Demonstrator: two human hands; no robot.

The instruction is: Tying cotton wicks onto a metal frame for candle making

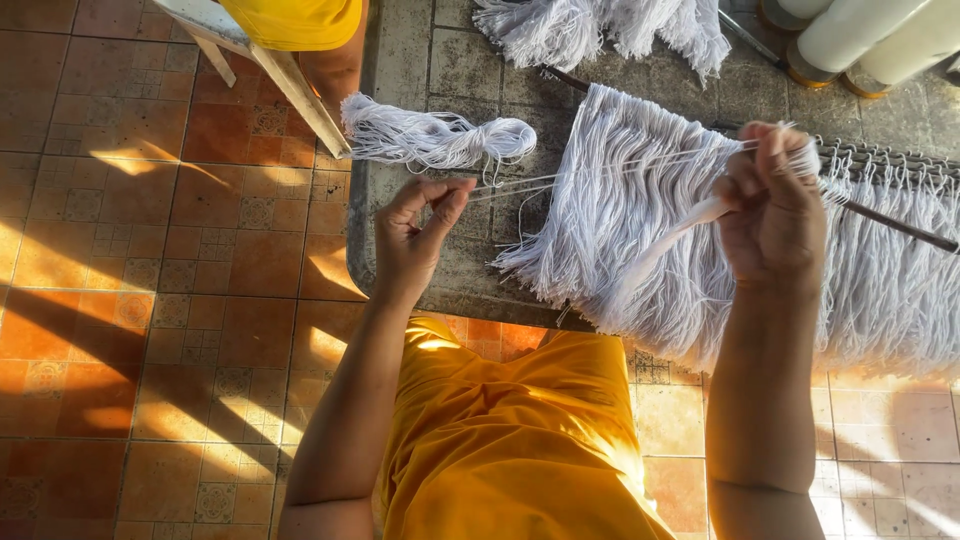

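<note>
Two hands: both raised over a grey stone table (440,70), each closed on white strands (600,168) pulled taut between them.
Lap: yellow cloth (520,430) nearest the camera, just below the table's front edge.
Left hand (410,240): thumb and forefinger pinched shut on the ends of the thin strands, near the table's front left corner.
Right hand (770,200): fist closed around a thicker bunch of the same yarn, held above the fringe.
Fringe (640,240): a dense curtain of white cotton yarn hanging from a dark rod (890,222), spilling over the table's front edge.
Skein (440,138): a loose white bundle lying on the table beyond the left hand, apart from the fringe.
Edges and room: bare stone shows between skein and fringe; orange tiled floor (150,250) lies open to the left.
Far side: more white yarn (600,30) heaped at the back, pale cylinders (860,35) at the far right, a wooden stool leg (290,85) at the far left.
</note>
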